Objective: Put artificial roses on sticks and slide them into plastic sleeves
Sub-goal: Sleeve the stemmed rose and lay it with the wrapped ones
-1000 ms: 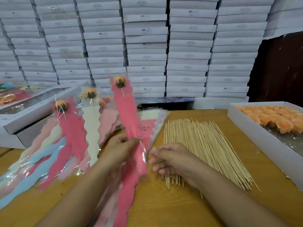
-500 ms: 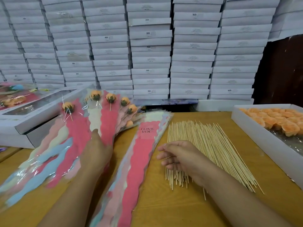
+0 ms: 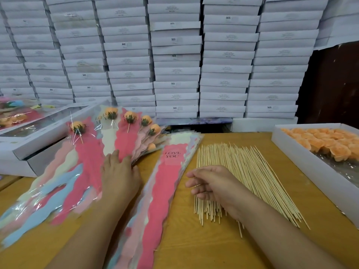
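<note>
1. Currently the left hand (image 3: 120,175) lies flat, fingers spread, holding nothing, on the fan of finished sleeved roses (image 3: 85,152) at the left of the surface (image 3: 194,239). Risk: the glossy sleeves probably slide on one another; drawing the hand away could drag the top one out of the fan.
2. Right hand (image 3: 211,186) hovers over the near end of the bundle of sticks (image 3: 242,177), grip loosely curled; whether a stick is already pinched cannot be told. Risk: thin sticks lie packed side by side, so the fingers may lift two at once or scatter neighbours. One stick (image 3: 240,229) already lies apart at the near edge.
3. Stack of empty sleeves (image 3: 167,183), top one printed "LOVE YOU", lies between the hands. Risk: layers likely cling, so two may come up together.
4. Orange rose heads (image 3: 328,142) sit in the white box (image 3: 295,154) at far right, well apart from the sleeves. Risk: a reaching forearm may sweep the sticks.
</note>
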